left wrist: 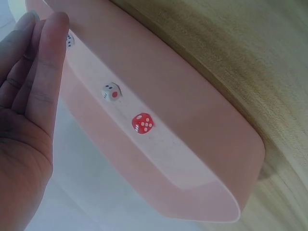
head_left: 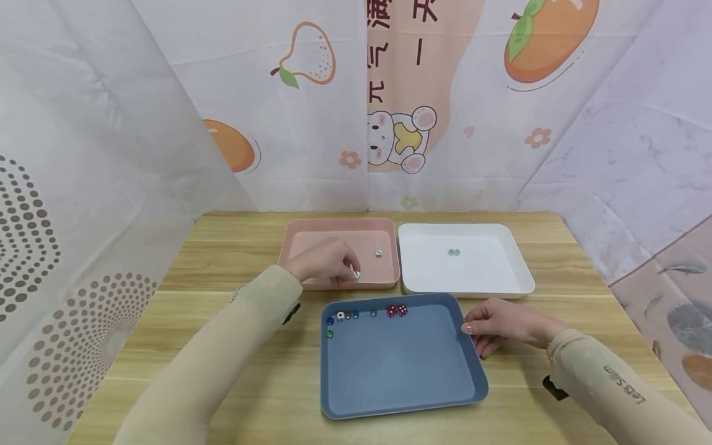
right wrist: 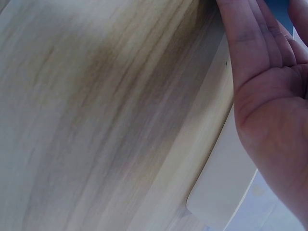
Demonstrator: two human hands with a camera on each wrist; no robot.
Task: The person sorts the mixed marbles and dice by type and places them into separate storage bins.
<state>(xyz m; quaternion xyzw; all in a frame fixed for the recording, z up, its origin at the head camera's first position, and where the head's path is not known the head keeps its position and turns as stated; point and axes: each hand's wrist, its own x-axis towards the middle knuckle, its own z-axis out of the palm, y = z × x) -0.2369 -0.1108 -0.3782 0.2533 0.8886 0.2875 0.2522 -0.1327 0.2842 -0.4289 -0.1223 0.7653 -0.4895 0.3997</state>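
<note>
My left hand (head_left: pixel 328 262) reaches over the pink tray (head_left: pixel 292 238), fingertips right at a white die (head_left: pixel 357 274). No object shows between the fingertips in the left wrist view. There, another white die (left wrist: pixel 111 91) and a red die (left wrist: pixel 142 123) lie in the tray near its wall. A further white die (head_left: pixel 379 253) sits farther back. At the blue tray (head_left: pixel 400 364), my right hand (head_left: pixel 503 322) holds the right rim, thumb over the edge and fingers outside. Two red dice (head_left: pixel 397 311), a white die (head_left: pixel 340 316) and several glass marbles (head_left: pixel 373 313) lie along its far side.
A white tray (head_left: pixel 514 275) stands right of the pink one and contains two pale green marbles (head_left: pixel 453 252). All the trays are on a wooden table (head_left: pixel 250 383). Behind it hangs a printed curtain (head_left: pixel 311 142).
</note>
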